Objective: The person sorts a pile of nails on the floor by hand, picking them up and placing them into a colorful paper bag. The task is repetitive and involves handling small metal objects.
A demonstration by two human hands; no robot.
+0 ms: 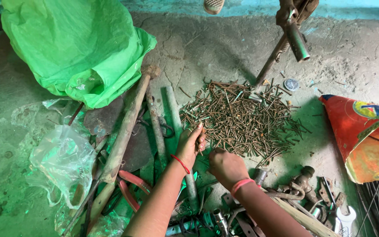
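A wide pile of rusty nails [242,118] lies spread on the concrete floor. My left hand [191,144] is at the pile's near left edge, fingers curled around a few nails. My right hand [225,166] rests as a loose fist at the pile's near edge, just right of the left hand; what it holds is hidden. A red thread is on the left wrist and a pink band on the right wrist.
A green plastic bag [77,48] sits at the upper left, clear plastic [62,162] below it. A long wooden-handled hammer [126,127], metal rods [156,127] and red-handled pliers [130,186] lie left. An orange sack [367,140] is right. Scrap metal parts [305,180] crowd the bottom.
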